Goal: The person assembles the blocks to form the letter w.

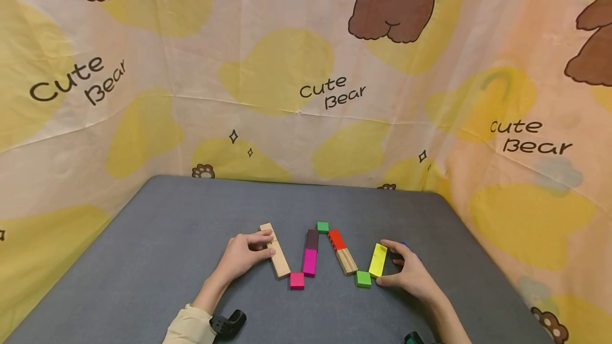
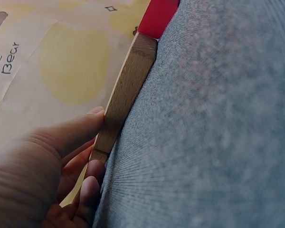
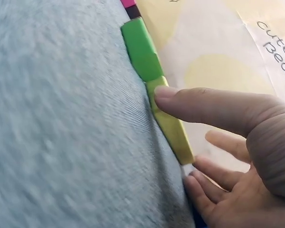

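On the left of the zigzag row, my left hand [image 1: 244,254] touches plain wooden blocks [image 1: 279,261] set end to end. Its thumb and fingertips lie along their left side, either side of a seam in the left wrist view. At the right end of the row, my right hand [image 1: 413,275] holds a yellow block [image 1: 378,260] lengthwise, thumb at the near end and index finger at the far end. The yellow block lies next to a light green block [image 1: 363,279]. Something blue [image 1: 404,244] shows partly behind the right fingers.
Between the hands lie a pinkish-red block [image 1: 297,281], a magenta block [image 1: 310,263], a dark block [image 1: 312,239], a green block [image 1: 323,227], a red block [image 1: 337,239] and a striped wooden piece [image 1: 347,261]. The grey table [image 1: 215,200] meets a printed cloth [image 1: 268,68].
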`<state>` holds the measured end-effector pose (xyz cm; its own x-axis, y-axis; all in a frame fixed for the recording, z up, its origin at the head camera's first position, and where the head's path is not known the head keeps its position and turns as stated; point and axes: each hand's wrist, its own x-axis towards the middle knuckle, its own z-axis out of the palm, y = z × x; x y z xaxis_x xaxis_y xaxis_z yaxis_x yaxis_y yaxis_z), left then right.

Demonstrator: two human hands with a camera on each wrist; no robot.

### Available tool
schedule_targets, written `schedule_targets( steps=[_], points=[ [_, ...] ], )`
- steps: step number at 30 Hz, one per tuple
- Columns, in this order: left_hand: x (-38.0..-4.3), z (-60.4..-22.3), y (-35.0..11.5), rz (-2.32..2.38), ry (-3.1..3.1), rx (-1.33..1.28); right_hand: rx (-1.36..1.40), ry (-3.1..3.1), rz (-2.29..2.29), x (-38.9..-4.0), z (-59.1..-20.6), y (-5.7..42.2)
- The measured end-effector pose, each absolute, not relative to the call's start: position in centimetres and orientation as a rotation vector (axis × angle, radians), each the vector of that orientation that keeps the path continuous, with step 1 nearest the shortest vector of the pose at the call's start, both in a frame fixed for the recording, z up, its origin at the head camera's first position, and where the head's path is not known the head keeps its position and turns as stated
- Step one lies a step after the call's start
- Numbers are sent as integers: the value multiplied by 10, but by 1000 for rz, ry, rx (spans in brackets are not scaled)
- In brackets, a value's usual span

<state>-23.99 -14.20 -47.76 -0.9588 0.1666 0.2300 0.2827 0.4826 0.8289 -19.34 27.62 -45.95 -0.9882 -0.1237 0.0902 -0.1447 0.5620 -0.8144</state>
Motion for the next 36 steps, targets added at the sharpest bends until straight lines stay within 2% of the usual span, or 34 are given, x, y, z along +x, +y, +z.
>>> schedule_targets(
  steps=[7,15,28,36],
  points=[
    [-240,-477,-142,-1496,-2601,-391,380,-2640,1451,-192,-454,290],
    [-241,-479,-142,-1498,-2604,-389,414,-2588,1428,-194,-450,303],
    [-242,-480,-143,-1499,-2602,-405,424,-2783,1423,-215,-436,356],
    [-241,-480,-144,-1505,-2602,-401,637,-2863,1453,-240,-437,377]
  ],
)
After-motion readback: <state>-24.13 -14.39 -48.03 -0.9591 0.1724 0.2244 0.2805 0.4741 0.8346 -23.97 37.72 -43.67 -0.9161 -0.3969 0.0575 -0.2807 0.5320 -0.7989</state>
